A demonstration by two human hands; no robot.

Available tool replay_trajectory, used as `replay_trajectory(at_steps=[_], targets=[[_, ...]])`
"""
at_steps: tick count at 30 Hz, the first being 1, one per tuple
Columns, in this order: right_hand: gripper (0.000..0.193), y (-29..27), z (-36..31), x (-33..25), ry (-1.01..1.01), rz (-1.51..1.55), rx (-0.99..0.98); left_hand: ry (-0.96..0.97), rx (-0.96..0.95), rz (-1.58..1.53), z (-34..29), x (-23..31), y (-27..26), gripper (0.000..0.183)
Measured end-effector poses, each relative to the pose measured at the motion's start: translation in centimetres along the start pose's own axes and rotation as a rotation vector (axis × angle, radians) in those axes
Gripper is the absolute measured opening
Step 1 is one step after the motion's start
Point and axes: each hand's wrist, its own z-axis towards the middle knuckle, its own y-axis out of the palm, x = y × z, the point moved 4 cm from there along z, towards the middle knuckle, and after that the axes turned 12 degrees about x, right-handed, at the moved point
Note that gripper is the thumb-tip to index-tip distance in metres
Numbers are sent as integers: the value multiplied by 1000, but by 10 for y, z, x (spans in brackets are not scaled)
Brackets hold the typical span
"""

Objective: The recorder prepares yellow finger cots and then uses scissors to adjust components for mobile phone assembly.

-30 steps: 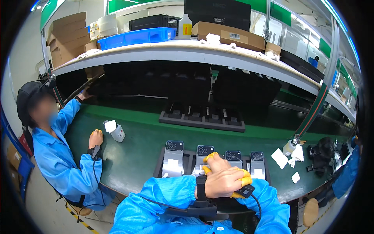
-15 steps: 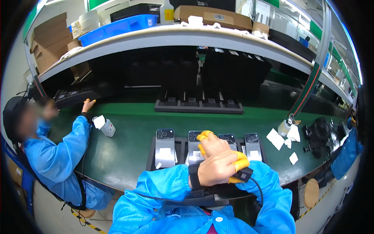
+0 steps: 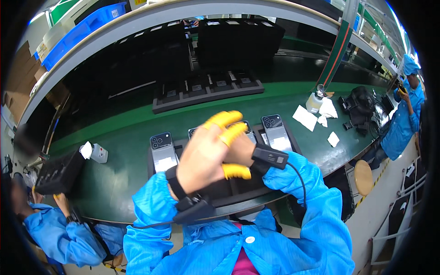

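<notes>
My left hand [image 3: 201,158] is over a black foam tray [image 3: 224,199], its fingers in yellow finger cots and stretched apart. It holds nothing I can see. Behind it is my right hand [image 3: 241,149], its fingers mostly hidden by the left. In the tray lies a row of grey smartphones with their triple cameras at the far end: a left phone [image 3: 162,149], a right phone [image 3: 276,133], and two between them that my hands partly cover. Each wrist wears a black strap with a cabled module.
A second black tray [image 3: 208,96] with slots stands farther back. White bottles [image 3: 100,153] [image 3: 314,101] and white wipes [image 3: 305,117] stand and lie at both sides. Black cabled gear [image 3: 360,105] is on the right. A co-worker [image 3: 68,238] at left holds a dark tray [image 3: 59,173].
The view has turned and tilted down. My left hand has spread its fingers and moved left, partly uncovering the right. The co-worker's dark tray is now closer to the table's near edge.
</notes>
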Motion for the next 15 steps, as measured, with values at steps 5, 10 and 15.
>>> replay_trajectory(at_steps=[5,10,15], targets=[[19,-14,-1,-18,-45,235,288,-604,257,-502,-23,-72,-10,37],[55,-57,-12,-51,-137,415,476,-1061,203,-888,-58,-106,29,27],[105,-35,-2,-79,-437,382,148,-161,36,-42,-63,-112,63,27]])
